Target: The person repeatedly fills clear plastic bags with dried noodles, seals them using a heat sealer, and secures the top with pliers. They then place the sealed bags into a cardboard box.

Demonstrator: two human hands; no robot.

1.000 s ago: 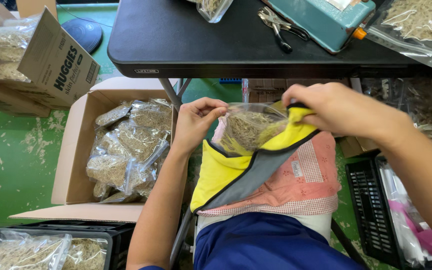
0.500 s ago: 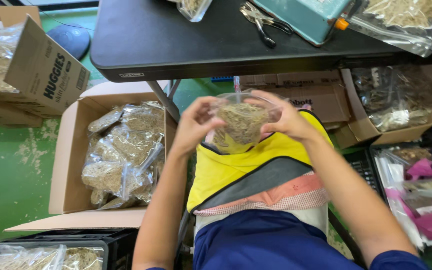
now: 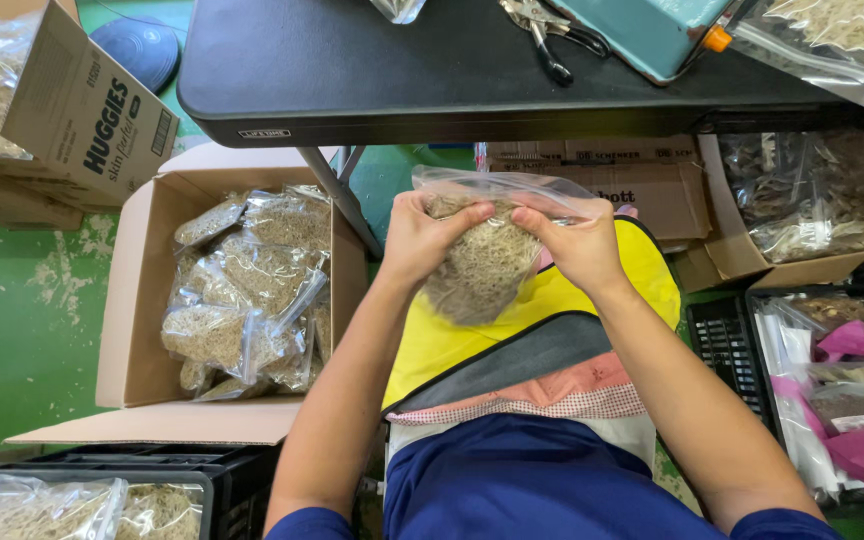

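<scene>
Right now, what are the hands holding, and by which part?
Both hands, left and right, hold one clear bag of dried fibres, gripping it near its open top edge, thumbs on the near side.

Bag (image 3: 482, 265) between both hands, box (image 3: 142, 300) left, table (image 3: 402, 70) ahead.

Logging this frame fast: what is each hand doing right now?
Left hand: closed, pinching the top of the clear bag of dried fibres.
Right hand: closed, pinching the same bag's top edge.
</scene>
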